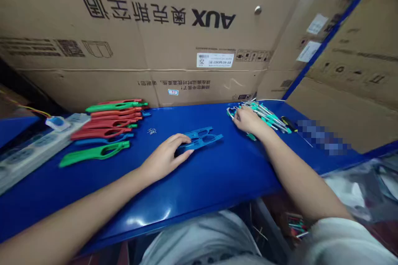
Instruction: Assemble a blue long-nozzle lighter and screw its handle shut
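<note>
My left hand [166, 155] rests on the blue table [217, 178], its fingers closed on the near end of a blue plastic clip [202, 138] that lies flat. My right hand [248, 120] reaches to the far right and lies on a pile of thin metal rods with green handles [267, 118]; whether it grips one is hidden by the hand. A few tiny metal springs [151, 131] lie left of the blue clip.
A stack of red, green and blue plastic clips [108, 126] lies at the left. A white power strip [34, 149] runs along the left edge. Large cardboard boxes [174, 37] wall off the back and right. A clear plastic bag [367, 186] sits low right.
</note>
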{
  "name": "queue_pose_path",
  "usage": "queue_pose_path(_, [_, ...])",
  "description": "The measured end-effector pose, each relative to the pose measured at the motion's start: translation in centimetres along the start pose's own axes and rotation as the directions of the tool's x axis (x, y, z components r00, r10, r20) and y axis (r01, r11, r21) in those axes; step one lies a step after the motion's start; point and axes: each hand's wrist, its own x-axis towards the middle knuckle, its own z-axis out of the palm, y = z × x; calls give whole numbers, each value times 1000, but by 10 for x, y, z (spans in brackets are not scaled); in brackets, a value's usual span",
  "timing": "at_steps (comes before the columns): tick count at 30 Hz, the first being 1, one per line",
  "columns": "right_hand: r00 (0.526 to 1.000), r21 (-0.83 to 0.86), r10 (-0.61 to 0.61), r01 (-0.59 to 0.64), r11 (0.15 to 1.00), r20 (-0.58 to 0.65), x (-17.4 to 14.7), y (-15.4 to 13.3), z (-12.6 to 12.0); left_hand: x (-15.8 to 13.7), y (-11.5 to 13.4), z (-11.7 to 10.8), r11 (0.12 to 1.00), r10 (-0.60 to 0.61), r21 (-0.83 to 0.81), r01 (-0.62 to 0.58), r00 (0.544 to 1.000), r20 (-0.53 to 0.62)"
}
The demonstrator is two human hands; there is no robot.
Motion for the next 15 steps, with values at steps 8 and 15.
queue_pose_path(8, [954,270,-272,296,916,-123,-9,-30,-5,-3,-12,-4,994,4,110,-9,999,42])
queue_pose_path(15, [873,162,-487,484,860,-26,-32,-48,-5,-8,-10,-20,961,2,276,-29,995,99])
